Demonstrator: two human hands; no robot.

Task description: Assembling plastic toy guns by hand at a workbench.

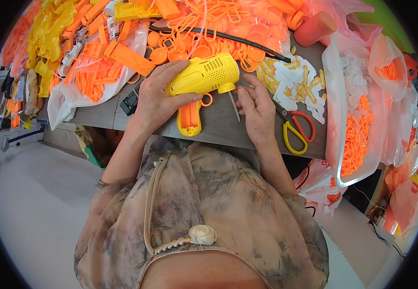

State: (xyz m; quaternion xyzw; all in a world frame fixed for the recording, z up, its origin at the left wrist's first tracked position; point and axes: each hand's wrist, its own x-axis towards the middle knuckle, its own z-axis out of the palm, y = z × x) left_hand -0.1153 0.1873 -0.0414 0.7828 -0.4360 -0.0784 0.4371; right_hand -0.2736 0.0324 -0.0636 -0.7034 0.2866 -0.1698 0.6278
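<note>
Head view shows the left hand (153, 98) wrapped around the rear of a yellow toy gun (201, 82), fingers curled over its body and grip, holding it on the table edge (218, 127). Its barrel is vented and its handle has an orange insert and an orange trigger ring. The right hand (257, 111) lies flat and loose beside the muzzle, fingertips near a thin metal rod (234, 106), just left of the scissors (298, 127).

Bright, even, diffuse light; shadows soft and faint under the table (218, 127) edge. Mild glare on clear plastic bags (392, 58). Strong fisheye bending toward a black circular rim. Centre sharp; edges slightly soft and smeared.
</note>
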